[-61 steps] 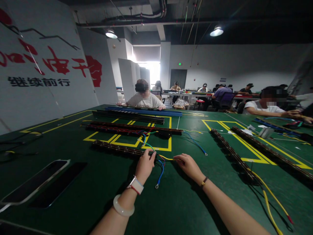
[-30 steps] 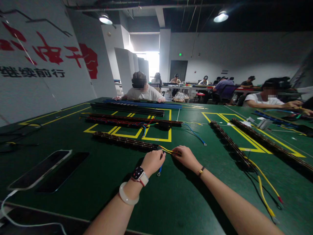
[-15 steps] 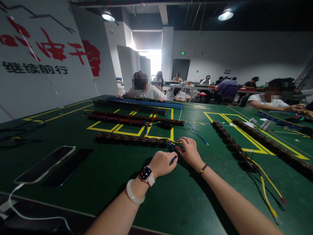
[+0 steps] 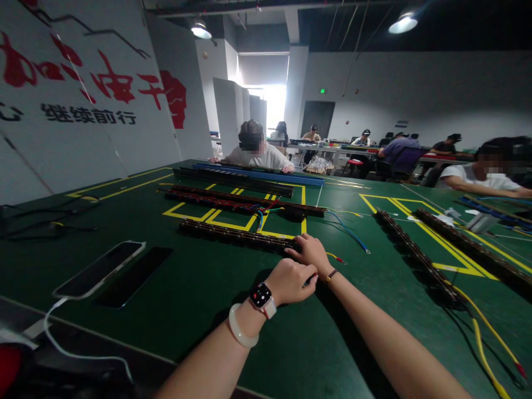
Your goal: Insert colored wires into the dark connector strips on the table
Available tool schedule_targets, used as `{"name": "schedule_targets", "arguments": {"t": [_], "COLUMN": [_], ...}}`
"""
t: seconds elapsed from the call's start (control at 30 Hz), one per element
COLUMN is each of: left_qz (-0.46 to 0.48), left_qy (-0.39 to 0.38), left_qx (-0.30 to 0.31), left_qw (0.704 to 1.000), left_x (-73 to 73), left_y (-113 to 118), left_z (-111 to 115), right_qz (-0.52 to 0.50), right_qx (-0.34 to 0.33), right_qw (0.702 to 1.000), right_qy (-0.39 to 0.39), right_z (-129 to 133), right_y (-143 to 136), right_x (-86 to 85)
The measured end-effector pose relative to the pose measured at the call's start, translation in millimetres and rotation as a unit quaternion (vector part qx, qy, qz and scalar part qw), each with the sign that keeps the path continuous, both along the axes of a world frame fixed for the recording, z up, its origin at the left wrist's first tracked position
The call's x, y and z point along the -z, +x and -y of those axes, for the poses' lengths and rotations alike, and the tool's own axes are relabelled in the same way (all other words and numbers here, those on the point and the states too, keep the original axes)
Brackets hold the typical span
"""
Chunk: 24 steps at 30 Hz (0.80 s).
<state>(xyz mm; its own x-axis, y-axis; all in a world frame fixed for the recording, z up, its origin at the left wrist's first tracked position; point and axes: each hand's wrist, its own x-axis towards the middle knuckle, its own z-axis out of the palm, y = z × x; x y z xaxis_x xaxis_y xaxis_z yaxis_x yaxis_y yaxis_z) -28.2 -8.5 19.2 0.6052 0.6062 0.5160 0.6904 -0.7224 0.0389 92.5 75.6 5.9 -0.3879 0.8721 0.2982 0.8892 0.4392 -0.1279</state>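
Observation:
My left hand (image 4: 293,281) is closed, its thumb and fingers pinching what looks like a dark blue wire (image 4: 310,279); most of the wire is hidden. Just beyond it, my right hand (image 4: 312,252) curls over the right end of a long dark strip (image 4: 233,233) with copper-coloured edges, lying flat on the green table (image 4: 199,327). A yellow wire (image 4: 334,256) with a red-sleeved terminal sticks out to the right of this hand. Behind lies a similar strip (image 4: 245,204) with red, blue and yellow wires, including a long blue wire (image 4: 351,235) ending in a ring terminal.
Two phones (image 4: 100,270) (image 4: 135,277) lie at the left, one with a white cable (image 4: 78,363). More dark strips (image 4: 415,257) (image 4: 465,244) lie at the right, with thick yellow wires. Across the table a person (image 4: 257,152) leans over a blue rail (image 4: 266,173). Another person sits at the right.
My right hand has moved from the wires onto the strip's end. My left hand stays closed beside it. The yellow wire's red terminal now shows. The view has swung slightly left.

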Motion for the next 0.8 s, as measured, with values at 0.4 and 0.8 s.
{"name": "schedule_targets", "arguments": {"t": [0.4, 0.8], "left_qz": [0.184, 0.229], "left_qy": [0.036, 0.146], "left_qx": [-0.015, 0.0], "left_qw": [0.982, 0.963], "left_x": [1.1, -6.2], "left_y": [0.0, -3.4], "left_z": [-0.9, 7.9], "right_qz": [-0.026, -0.039], "right_qx": [-0.008, -0.048], "right_qw": [1.0, 0.997], "right_qy": [0.011, 0.036], "right_z": [-16.7, -6.3], "right_y": [-44.7, -99.0], "right_x": [-11.1, -60.9]}}
